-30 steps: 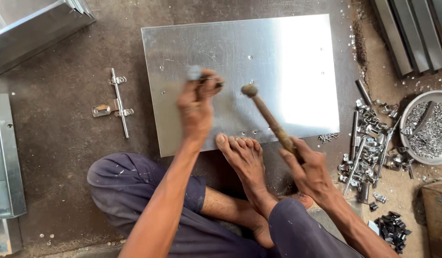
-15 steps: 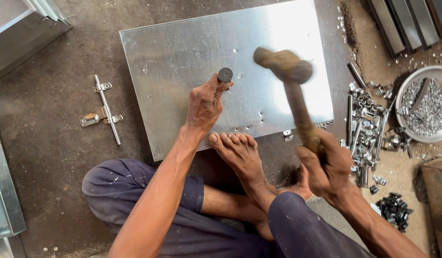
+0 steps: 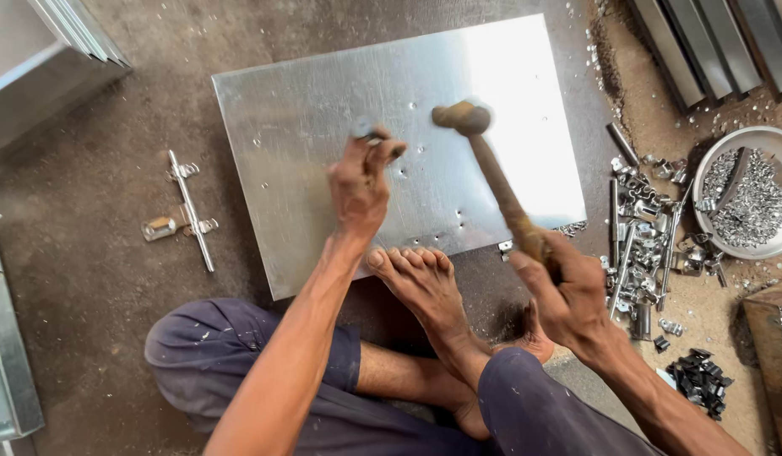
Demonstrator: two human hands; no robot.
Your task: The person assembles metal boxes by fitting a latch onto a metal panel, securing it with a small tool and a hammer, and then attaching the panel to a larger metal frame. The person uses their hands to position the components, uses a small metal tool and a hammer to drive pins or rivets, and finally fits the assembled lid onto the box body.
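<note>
Over the middle of the metal sheet (image 3: 391, 110), I am pinching a small punch (image 3: 367, 133) upright in my left hand (image 3: 361, 181), while my right hand (image 3: 568, 291), past the near edge, is gripping a hammer (image 3: 492, 177) tightly.

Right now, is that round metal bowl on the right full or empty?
Partly full. The round metal bowl holds a shallow heap of small shiny metal bits, its rim bare above them.

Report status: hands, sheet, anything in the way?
Left hand grips punch on metal sheet. Right hand holds hammer raised. Foot pins sheet edge.
</note>
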